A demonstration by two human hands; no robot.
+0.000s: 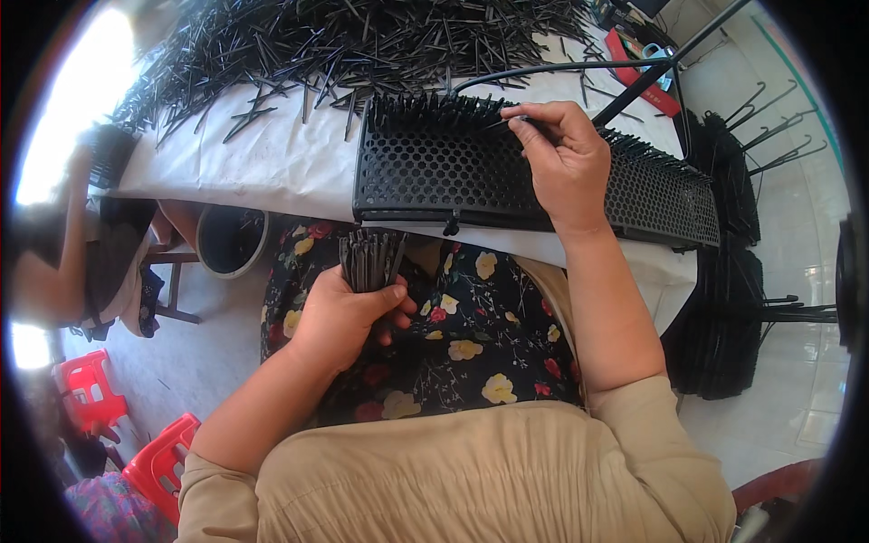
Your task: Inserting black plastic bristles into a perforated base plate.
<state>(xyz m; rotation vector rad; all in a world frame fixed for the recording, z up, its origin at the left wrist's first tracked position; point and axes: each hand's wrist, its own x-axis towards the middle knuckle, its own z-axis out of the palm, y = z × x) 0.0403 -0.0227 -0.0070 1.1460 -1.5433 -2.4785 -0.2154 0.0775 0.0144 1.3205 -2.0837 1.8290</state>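
My left hand [348, 312] is closed around a bundle of thin black sticks [369, 258], held upright above my lap. At the table's near edge lies a long black rack [434, 172] full of round holes. Many black sticks stand in its far rows, while the nearer holes show bare. My right hand [566, 149] is over the middle of the rack, thumb and forefinger pinched on one black stick [501, 122] that points left toward the filled rows. The hand hides part of the rack behind it.
A large heap of loose black sticks [362, 45] covers the far side of the white-covered table [253, 167]. A metal pole [670, 72] slants over the right end, near a red box [625, 59]. Black racks with hooks [724, 317] hang right. Another person's arm [72, 226], a bucket [233, 240] and red stools [163, 462] are left.
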